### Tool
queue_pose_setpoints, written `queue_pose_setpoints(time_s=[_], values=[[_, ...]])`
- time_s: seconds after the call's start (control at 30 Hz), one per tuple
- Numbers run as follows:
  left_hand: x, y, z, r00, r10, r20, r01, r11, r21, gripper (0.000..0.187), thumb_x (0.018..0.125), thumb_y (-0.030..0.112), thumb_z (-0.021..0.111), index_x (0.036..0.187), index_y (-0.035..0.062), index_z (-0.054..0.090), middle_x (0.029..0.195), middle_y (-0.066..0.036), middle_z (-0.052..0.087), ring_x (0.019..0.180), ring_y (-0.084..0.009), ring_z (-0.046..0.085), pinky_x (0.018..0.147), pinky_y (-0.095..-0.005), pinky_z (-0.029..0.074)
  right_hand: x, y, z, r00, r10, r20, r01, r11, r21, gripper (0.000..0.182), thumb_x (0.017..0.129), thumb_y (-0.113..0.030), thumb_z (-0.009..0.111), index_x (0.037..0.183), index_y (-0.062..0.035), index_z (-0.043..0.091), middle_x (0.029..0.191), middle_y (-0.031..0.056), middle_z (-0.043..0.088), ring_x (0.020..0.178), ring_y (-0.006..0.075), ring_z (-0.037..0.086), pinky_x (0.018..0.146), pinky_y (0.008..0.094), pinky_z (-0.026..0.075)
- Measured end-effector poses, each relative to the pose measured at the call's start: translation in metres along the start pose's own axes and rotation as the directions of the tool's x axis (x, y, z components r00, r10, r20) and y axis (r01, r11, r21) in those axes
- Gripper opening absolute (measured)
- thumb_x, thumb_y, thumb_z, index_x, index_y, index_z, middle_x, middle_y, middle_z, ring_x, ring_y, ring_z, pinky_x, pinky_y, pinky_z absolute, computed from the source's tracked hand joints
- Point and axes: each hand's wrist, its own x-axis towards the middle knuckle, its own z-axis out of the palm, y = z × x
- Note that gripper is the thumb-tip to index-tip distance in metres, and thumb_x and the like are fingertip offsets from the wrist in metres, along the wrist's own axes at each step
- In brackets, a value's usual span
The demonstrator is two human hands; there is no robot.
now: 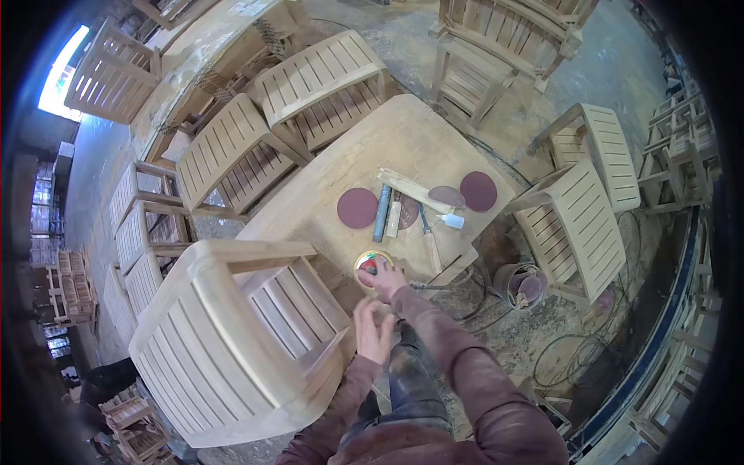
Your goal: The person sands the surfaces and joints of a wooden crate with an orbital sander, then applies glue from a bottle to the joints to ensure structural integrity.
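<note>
My right hand (383, 280) reaches over a round tin with a yellow rim (362, 260) at the near edge of the wooden worktable (310, 198); its fingers are bent over the tin's top, and what they hold, if anything, is hidden. Close below it, my left hand (373, 328) is raised with its fingers curved and apart, holding nothing. To the left, a slatted wooden chair (209, 349) lies tilted beside the table. Maroon sanding discs (357, 208), a dark cylinder (382, 213), a wood strip (415, 191) and a small white bottle (452, 221) lie beyond my hands.
Slatted chairs stand behind the table (322, 77) and at the right (577, 232). A bucket (521, 285) sits on the floor right of the table, near loose cables (573, 360). A dark-clothed person (105, 384) is partly visible at the lower left.
</note>
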Motion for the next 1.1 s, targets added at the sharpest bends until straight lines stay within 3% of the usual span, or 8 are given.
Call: queue_pose_setpoints(time_s=[0.17,0.2,0.27,0.37,0.67,0.87,0.93,1.1], values=[[0.059,-0.021,0.047,0.950,0.209,-0.234,-0.120,0.932,0.342,0.035,0.085,0.011,0.058,0.117,0.0038,0.047,0.118,-0.016,0.046,0.097,-0.0218,0.053,0.075,-0.0305,0.048,0.019,0.003,0.024,0.981,0.106,0.163,-0.120,0.989,0.084,0.035,0.081,-0.026,0.057,0.114,-0.0198,0.052,0.115,0.0180,0.051,0.093,0.0343,0.059,0.076,0.0441,0.049],[0.068,-0.017,0.062,0.968,0.057,-0.242,-0.023,0.990,0.140,0.033,0.086,0.012,0.057,0.116,0.0032,0.047,0.112,-0.014,0.050,0.094,-0.0211,0.054,0.076,-0.0310,0.048,0.004,0.013,0.039,0.928,0.300,0.220,-0.372,0.774,0.512,0.036,0.080,-0.029,0.057,0.112,-0.0137,0.052,0.110,0.0191,0.055,0.096,0.0346,0.058,0.077,0.0436,0.049],[0.092,-0.008,0.092,0.984,-0.129,-0.126,0.113,0.986,-0.124,0.030,0.088,0.014,0.055,0.115,0.0024,0.047,0.097,-0.010,0.056,0.086,-0.0198,0.057,0.074,-0.0312,0.048,-0.051,0.027,0.093,0.961,0.254,0.111,-0.180,0.269,0.946,0.045,0.076,-0.028,0.062,0.114,-0.0083,0.050,0.106,0.0188,0.056,0.096,0.0343,0.058,0.078,0.0424,0.049],[0.154,-0.001,0.179,0.776,-0.496,0.390,0.631,0.614,-0.474,0.026,0.090,0.016,0.054,0.111,0.0019,0.049,0.082,-0.009,0.059,0.067,-0.0199,0.059,0.058,-0.0318,0.051,-0.165,0.022,-0.045,0.947,0.304,0.103,-0.319,0.855,0.409,0.046,0.066,-0.018,0.071,0.108,-0.0190,0.054,0.103,0.0133,0.054,0.094,0.0330,0.058,0.076,0.0409,0.050],[0.230,-0.033,0.299,0.527,-0.798,0.291,0.836,0.428,-0.342,0.046,0.079,0.034,0.069,0.096,-0.0068,0.058,0.066,-0.015,0.057,0.050,-0.0222,0.059,0.041,-0.0359,0.051,-0.389,-0.010,-0.080,0.424,0.901,0.085,-0.826,0.346,0.445,0.057,0.051,-0.013,0.073,0.104,-0.0168,0.053,0.102,0.0131,0.050,0.093,0.0340,0.055,0.076,0.0418,0.049],[0.217,-0.039,0.287,0.604,-0.717,0.347,0.797,0.539,-0.274,0.052,0.075,0.032,0.071,0.108,-0.0018,0.047,0.093,-0.019,0.057,0.065,-0.0275,0.063,0.052,-0.0399,0.057,-0.409,-0.035,-0.074,0.321,0.946,-0.042,-0.833,0.303,0.462,0.061,0.049,-0.013,0.072,0.106,-0.0140,0.051,0.102,0.0150,0.049,0.094,0.0350,0.053,0.079,0.0423,0.047],[0.194,-0.017,0.272,0.764,-0.615,0.198,0.636,0.663,-0.394,0.034,0.079,0.014,0.067,0.102,-0.0030,0.048,0.088,-0.014,0.059,0.064,-0.0212,0.062,0.043,-0.0345,0.051,-0.394,-0.037,-0.080,0.388,0.908,-0.157,-0.758,0.412,0.506,0.062,0.049,-0.013,0.073,0.106,-0.0112,0.051,0.100,0.0151,0.049,0.093,0.0348,0.053,0.080,0.0418,0.046],[0.103,0.024,0.200,0.948,-0.313,0.050,0.261,0.680,-0.685,0.026,0.083,0.006,0.060,0.104,0.0042,0.045,0.096,-0.006,0.057,0.085,-0.0135,0.056,0.072,-0.0288,0.049,-0.331,-0.041,-0.123,0.517,0.767,-0.381,-0.464,0.625,0.628,0.056,0.052,-0.010,0.074,0.102,-0.0074,0.050,0.096,0.0118,0.049,0.089,0.0293,0.051,0.081,0.0378,0.042]])
